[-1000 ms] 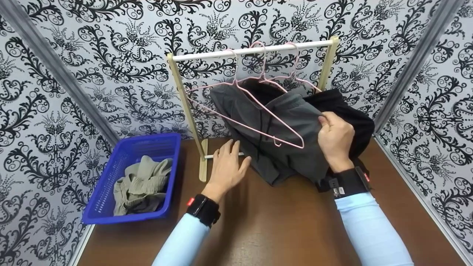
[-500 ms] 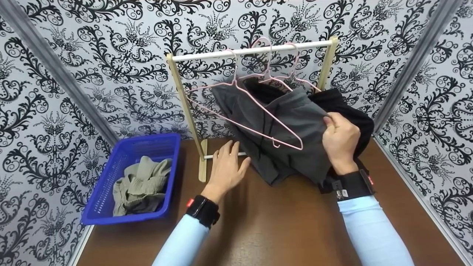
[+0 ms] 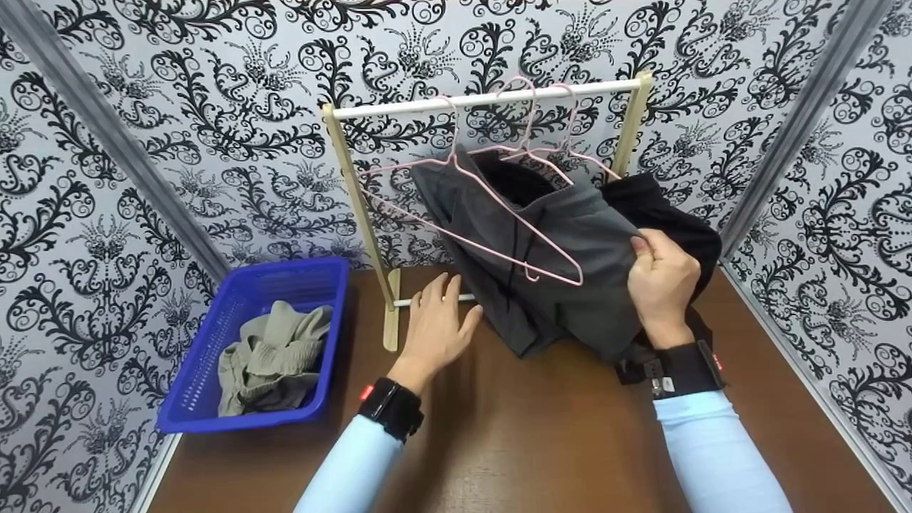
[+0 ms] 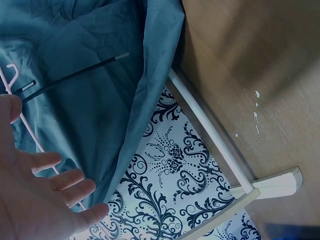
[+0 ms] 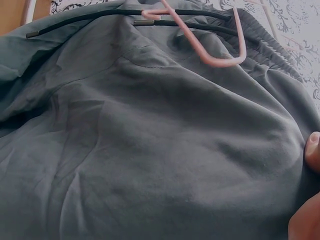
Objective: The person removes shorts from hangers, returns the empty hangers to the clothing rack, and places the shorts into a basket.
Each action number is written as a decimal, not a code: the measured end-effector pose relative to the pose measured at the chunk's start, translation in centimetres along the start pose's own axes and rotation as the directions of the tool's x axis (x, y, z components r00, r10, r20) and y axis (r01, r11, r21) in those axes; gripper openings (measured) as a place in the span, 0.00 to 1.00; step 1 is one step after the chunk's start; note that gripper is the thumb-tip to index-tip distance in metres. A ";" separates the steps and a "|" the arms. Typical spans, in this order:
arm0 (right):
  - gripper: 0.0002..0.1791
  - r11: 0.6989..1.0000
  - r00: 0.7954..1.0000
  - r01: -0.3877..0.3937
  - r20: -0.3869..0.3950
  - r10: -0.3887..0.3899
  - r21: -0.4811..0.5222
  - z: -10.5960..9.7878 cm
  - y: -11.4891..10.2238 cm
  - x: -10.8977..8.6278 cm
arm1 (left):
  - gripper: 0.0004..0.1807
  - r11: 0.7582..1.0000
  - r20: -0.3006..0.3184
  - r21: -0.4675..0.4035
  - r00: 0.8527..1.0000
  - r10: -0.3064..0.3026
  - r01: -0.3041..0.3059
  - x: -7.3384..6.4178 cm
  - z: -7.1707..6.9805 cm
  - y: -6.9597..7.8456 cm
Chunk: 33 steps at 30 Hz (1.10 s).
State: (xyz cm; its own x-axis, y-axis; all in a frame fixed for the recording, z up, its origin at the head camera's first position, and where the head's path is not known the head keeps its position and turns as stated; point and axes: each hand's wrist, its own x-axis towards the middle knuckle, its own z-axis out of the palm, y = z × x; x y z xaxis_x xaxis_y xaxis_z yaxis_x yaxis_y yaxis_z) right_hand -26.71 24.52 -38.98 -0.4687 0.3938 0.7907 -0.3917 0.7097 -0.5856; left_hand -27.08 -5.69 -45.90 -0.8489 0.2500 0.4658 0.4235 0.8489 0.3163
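Note:
Dark grey drawstring shorts [image 3: 591,285] hang from the middle pink hanger [image 3: 529,151] on the rack. My right hand [image 3: 662,278] pinches the shorts at their right side, its thumb [image 5: 312,152] also showing in the right wrist view. In front of the shorts hangs a bare pink hanger [image 3: 499,199], slanting down to the right. My left hand [image 3: 436,328] is held with fingers spread by the rack's lower bar, left of the shorts. It holds nothing. Behind my right hand, black shorts [image 3: 687,221] hang by the right-hand pink hanger [image 3: 595,158].
The small rack has a white top rail [image 3: 406,107] and wooden posts [image 3: 356,192]. At left, a blue basket [image 3: 338,342] holds crumpled grey-green clothing [image 3: 274,349]. Patterned walls enclose the brown table [image 3: 527,442] on the left, back and right.
My right hand has moved right and slightly down, pulling the grey shorts along. The middle hanger has slid right along the rail. My left hand has stayed almost still.

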 end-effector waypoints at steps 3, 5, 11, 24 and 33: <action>0.05 1.000 1.000 -0.012 -0.004 0.012 0.009 0.0 0.2 -0.3 | 0.35 1.000 0.018 0.001 1.000 -0.012 0.012 -0.1 -0.1 0.0; 0.05 1.000 1.000 -0.017 -0.005 0.017 0.012 0.1 0.3 -0.5 | 0.35 1.000 0.022 0.002 1.000 -0.015 0.015 -0.1 -0.1 0.0; 0.06 1.000 1.000 -0.019 -0.012 0.019 0.016 0.0 0.7 -1.0 | 0.34 1.000 0.012 -0.006 1.000 -0.016 0.016 -0.2 0.0 -0.1; 0.06 0.998 0.998 -0.062 -0.026 0.062 0.012 -0.6 1.6 -2.3 | 0.34 1.000 0.006 -0.002 1.000 -0.016 0.016 -0.5 0.2 -0.4; 0.05 0.996 0.996 -0.093 -0.003 0.093 -0.011 -1.1 2.6 -3.6 | 0.35 1.000 0.003 0.001 1.000 -0.015 0.015 -0.9 0.5 -0.8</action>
State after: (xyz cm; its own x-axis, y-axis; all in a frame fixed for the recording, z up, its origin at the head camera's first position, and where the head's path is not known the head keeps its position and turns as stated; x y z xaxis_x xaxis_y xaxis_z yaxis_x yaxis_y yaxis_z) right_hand -25.13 25.60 -43.13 -0.5006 0.4598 0.7335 -0.3374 0.6767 -0.6544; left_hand -26.85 -6.33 -46.99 -0.8562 0.2389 0.4581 0.4106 0.8528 0.3227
